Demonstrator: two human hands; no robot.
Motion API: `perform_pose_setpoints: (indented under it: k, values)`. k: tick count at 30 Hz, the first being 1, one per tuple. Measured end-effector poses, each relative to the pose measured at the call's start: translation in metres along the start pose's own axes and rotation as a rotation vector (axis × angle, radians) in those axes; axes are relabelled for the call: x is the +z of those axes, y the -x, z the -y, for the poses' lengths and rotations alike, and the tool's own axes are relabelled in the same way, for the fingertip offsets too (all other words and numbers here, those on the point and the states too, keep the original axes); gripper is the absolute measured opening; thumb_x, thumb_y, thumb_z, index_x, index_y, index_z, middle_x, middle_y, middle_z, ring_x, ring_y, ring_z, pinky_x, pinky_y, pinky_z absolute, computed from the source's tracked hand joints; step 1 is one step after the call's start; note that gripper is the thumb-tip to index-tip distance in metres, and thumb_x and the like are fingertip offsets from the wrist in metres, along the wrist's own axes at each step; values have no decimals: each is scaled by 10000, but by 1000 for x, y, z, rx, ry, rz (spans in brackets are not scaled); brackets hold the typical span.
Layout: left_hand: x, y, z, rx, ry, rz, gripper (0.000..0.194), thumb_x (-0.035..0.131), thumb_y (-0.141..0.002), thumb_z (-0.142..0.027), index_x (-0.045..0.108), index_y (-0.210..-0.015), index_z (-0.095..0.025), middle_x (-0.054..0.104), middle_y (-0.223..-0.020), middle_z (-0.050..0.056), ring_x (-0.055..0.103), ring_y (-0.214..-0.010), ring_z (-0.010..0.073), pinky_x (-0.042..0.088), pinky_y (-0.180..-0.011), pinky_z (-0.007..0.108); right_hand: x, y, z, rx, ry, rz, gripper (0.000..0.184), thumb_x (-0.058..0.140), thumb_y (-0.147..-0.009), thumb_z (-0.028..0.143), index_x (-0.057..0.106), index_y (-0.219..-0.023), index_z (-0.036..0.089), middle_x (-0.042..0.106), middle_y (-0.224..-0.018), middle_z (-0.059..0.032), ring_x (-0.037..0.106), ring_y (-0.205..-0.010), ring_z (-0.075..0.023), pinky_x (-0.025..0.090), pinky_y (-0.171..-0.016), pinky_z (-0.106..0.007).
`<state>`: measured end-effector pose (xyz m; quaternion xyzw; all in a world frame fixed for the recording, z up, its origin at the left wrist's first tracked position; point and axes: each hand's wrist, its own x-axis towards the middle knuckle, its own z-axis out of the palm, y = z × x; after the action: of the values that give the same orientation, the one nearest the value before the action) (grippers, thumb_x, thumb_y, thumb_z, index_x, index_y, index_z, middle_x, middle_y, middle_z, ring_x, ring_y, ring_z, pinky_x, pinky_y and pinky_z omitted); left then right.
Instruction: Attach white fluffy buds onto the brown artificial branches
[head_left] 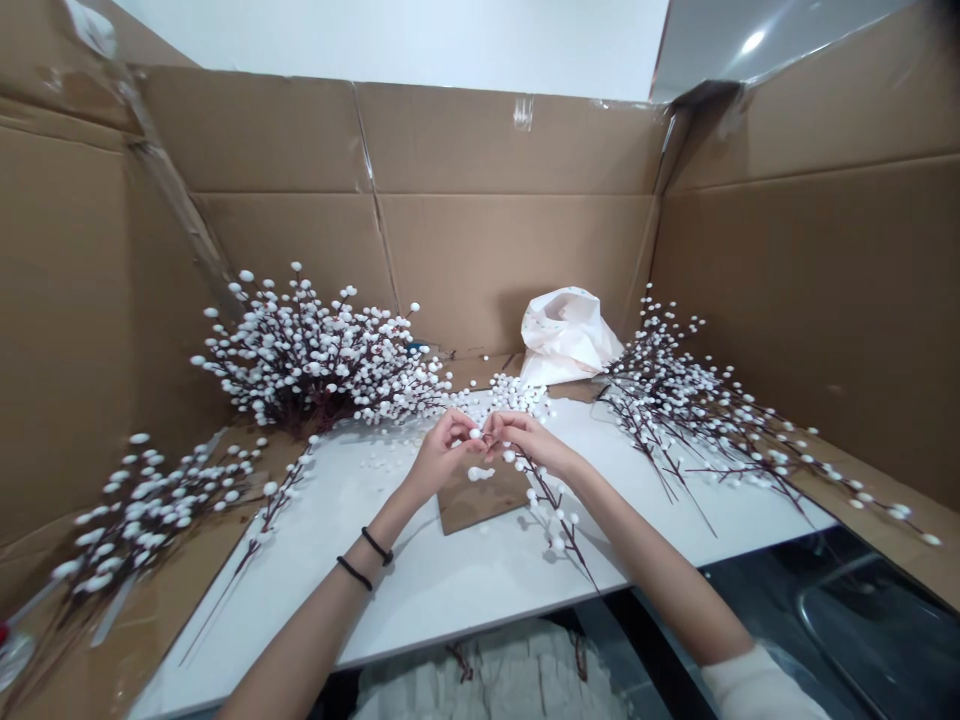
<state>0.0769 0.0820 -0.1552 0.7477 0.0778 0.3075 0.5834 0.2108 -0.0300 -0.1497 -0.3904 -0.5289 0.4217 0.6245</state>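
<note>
My left hand and my right hand meet above the white tabletop. My right hand grips a dark red stem set with white foam buds, and its lower end hangs down towards me. The fingertips of my left hand pinch a small white bud close to my right fingers. Loose white buds are scattered on the tabletop behind my left hand. A large bunch of budded stems stands at the back left, and more sprays lie to the left and right.
Folded cardboard sheets form walls behind and beside the table. A white plastic bag sits at the back. A brown cardboard square lies under my hands. A white frilled garment shows below the table edge.
</note>
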Motion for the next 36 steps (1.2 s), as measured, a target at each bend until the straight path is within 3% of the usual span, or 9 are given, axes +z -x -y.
perform_pose_setpoints:
  k: [4,18,27,36]
  values:
    - [-1,-1,3,-14,61,63,239,675,-693,-239,471,-811,-201,640,-708,-14,614,-665,123,442,-637,205,-2,-1,-2,8,19,9,158,561,-746,231,495,-625,153,543,-756,-5,594,-679,-153,466,-709,-321]
    - [0,0,0,-51,92,45,282,728,-658,-286,485,-763,-189,654,-693,-7,622,-651,127,452,-652,218,-4,-1,-4,23,60,28,208,573,-763,297,491,-631,160,550,-712,-4,586,-682,-153,460,-689,-310]
    - [-7,-3,3,8,26,-51,264,742,-636,-267,519,-747,-178,580,-665,-32,554,-630,90,403,-634,183,5,1,3,53,211,-43,230,539,-793,366,529,-684,164,571,-646,-7,556,-615,-143,409,-613,-270]
    - [-10,-4,1,21,-73,-32,241,734,-640,-303,533,-689,-179,571,-662,-21,556,-652,108,399,-649,197,-3,-2,-7,17,375,-135,250,531,-799,391,528,-688,167,505,-599,12,454,-563,-113,325,-542,-233]
